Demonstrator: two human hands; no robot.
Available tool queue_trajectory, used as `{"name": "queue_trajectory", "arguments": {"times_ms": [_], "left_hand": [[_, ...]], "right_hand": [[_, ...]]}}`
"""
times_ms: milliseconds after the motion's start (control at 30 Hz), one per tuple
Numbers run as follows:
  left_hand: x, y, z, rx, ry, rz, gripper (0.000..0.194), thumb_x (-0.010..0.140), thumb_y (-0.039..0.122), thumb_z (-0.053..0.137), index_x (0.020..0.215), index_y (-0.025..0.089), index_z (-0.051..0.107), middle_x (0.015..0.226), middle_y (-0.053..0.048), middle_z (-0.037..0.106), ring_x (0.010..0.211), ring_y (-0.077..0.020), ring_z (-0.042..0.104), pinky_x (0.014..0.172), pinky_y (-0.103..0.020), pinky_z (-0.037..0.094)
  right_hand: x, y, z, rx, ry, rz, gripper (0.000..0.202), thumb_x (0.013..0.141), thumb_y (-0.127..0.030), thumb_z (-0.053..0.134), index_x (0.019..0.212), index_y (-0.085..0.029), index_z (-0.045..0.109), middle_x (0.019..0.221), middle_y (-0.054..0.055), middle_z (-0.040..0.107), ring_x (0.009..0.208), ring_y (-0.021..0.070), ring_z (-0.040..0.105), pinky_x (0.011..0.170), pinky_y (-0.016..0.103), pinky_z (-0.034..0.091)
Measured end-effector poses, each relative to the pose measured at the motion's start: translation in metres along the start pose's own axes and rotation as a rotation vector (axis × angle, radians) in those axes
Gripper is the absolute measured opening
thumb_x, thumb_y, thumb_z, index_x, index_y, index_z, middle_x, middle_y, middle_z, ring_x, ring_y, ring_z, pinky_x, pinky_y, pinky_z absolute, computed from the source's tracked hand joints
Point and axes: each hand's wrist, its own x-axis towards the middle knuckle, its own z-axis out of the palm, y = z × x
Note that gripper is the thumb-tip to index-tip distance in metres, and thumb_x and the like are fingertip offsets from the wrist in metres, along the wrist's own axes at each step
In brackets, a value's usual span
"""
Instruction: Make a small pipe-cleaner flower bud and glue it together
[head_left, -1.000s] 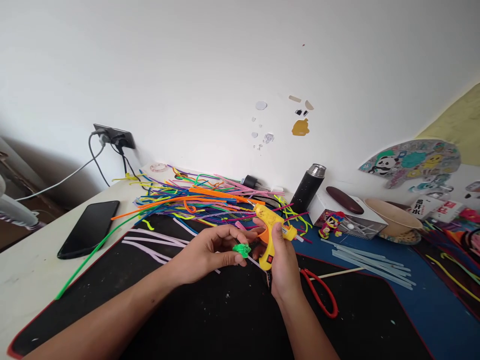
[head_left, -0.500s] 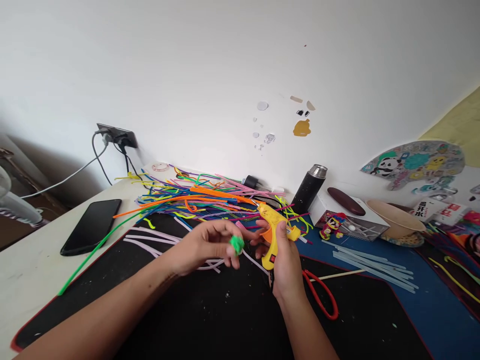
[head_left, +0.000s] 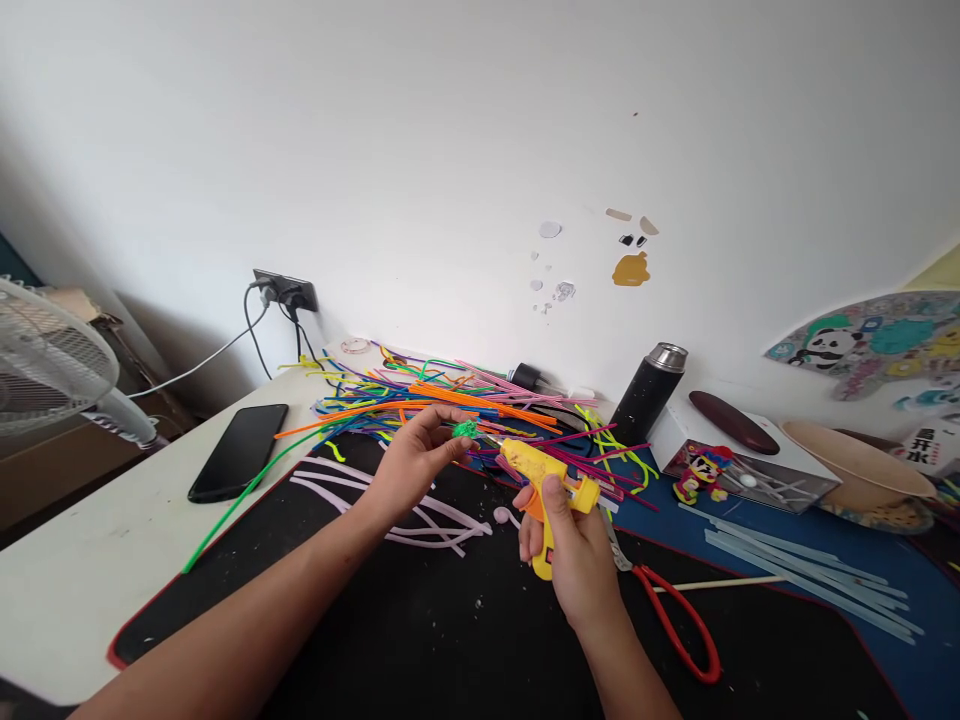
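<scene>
- My left hand (head_left: pixel 420 455) pinches a small green fuzzy piece (head_left: pixel 465 430) between thumb and fingers, held up above the black mat (head_left: pixel 450 650) on the desk (head_left: pixel 67 570).
- My right hand (head_left: pixel 577 550) is wrapped round a yellow glue gun (head_left: pixel 536 462), fingers at its orange trigger (head_left: pixel 531 505).
- The nozzle points at the green piece; whether they touch or stand just apart, I can't tell.
- Done, as I judge it: the green piece is already worked into a compact tuft. I can't make out any glue on it, so I'd count the gluing as unfinished.
- Left over: a heap of coloured stems (head_left: pixel 450 395) lies loose behind my hands, with lilac stems (head_left: pixel 330 475) nearer me and pale glue sticks (head_left: pixel 810 580) off to the right.
- Red-handled pliers (head_left: pixel 711 672) lie beside my right arm, out of my grasp.
- Writing: a white packet (head_left: pixel 922 445) at the far right shows Chinese characters, "开水" readable, the one before them unclear. The glue gun's label is too small to read. I see no brand on the phone (head_left: pixel 240 450) or the black flask (head_left: pixel 651 392).
</scene>
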Motion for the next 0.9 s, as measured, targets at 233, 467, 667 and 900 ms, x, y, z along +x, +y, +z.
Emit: {"name": "queue_trajectory", "arguments": {"times_ms": [233, 467, 667, 900], "left_hand": [[-0.0039, 0.0021, 0.0042, 0.087, -0.02, 0.022, 0.043, 0.078, 0.045, 0.089, 0.104, 0.019, 0.067, 0.091, -0.002, 0.07, 0.081, -0.0169, 0.068, 0.075, -0.031, 0.059], [-0.0066, 0.0055, 0.007, 0.139, -0.025, 0.04, 0.043, 0.079, 0.048, 0.087, 0.104, 0.019, 0.068, 0.095, -0.004, 0.07, 0.08, -0.018, 0.068, 0.075, -0.033, 0.059], [-0.0068, 0.0024, 0.0072, 0.13, -0.025, 0.041, 0.042, 0.078, 0.045, 0.088, 0.104, 0.019, 0.068, 0.096, -0.004, 0.071, 0.079, -0.0179, 0.068, 0.075, -0.033, 0.06], [-0.0071, 0.0026, 0.0078, 0.133, -0.023, 0.053, 0.039, 0.078, 0.042, 0.088, 0.105, 0.019, 0.069, 0.106, -0.006, 0.07, 0.084, -0.0182, 0.068, 0.076, -0.032, 0.06]], "right_hand": [[-0.001, 0.0042, -0.0026, -0.102, -0.006, -0.028, 0.064, 0.089, -0.08, 0.064, 0.073, -0.018, 0.067, 0.042, -0.002, 0.048, 0.043, 0.0141, 0.049, 0.048, 0.026, 0.041], [-0.0012, 0.0023, -0.0012, -0.148, 0.032, 0.0, 0.066, 0.088, -0.083, 0.061, 0.071, -0.019, 0.064, 0.041, -0.003, 0.048, 0.042, 0.0141, 0.049, 0.049, 0.026, 0.04], [-0.0008, 0.0028, -0.002, -0.189, 0.026, 0.007, 0.068, 0.089, -0.084, 0.058, 0.068, -0.02, 0.063, 0.04, -0.002, 0.047, 0.041, 0.0144, 0.048, 0.048, 0.027, 0.039], [0.0015, 0.0081, -0.0043, -0.238, 0.022, -0.003, 0.07, 0.091, -0.084, 0.055, 0.065, -0.02, 0.063, 0.039, -0.001, 0.048, 0.039, 0.0135, 0.049, 0.046, 0.026, 0.039]]}}
